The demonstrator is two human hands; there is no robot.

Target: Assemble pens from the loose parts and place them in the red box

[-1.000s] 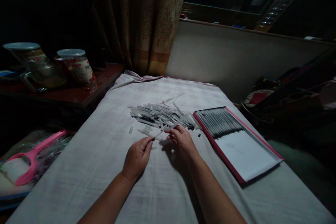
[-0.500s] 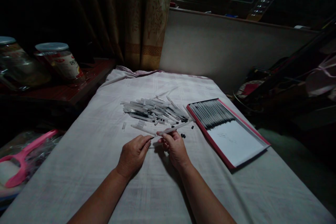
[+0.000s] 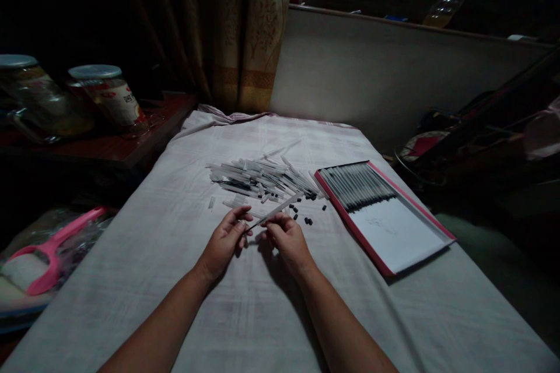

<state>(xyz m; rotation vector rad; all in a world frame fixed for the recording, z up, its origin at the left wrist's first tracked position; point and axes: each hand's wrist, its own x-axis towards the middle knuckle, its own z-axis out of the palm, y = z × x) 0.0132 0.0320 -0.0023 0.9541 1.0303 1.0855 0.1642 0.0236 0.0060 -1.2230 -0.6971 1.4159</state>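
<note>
The cloth-covered surface [image 3: 245, 315] carried a red tray [image 3: 350, 223] near its right edge and a pile of pens [image 3: 258, 179] at its middle. Just nearer, the left hand [image 3: 223, 242] and right hand [image 3: 286, 240] met, fingertips pinched on one pen [image 3: 280, 207] that slanted away toward small black caps [image 3: 301, 217].

A dimly lit room of a home is shown: a patterned curtain [image 3: 245, 29] is hung at the far wall, lidded jars [image 3: 107, 99] are kept on a wooden side table [image 3: 131, 148] at the left, and the desk [image 3: 175, 245] is covered with cloth.
</note>
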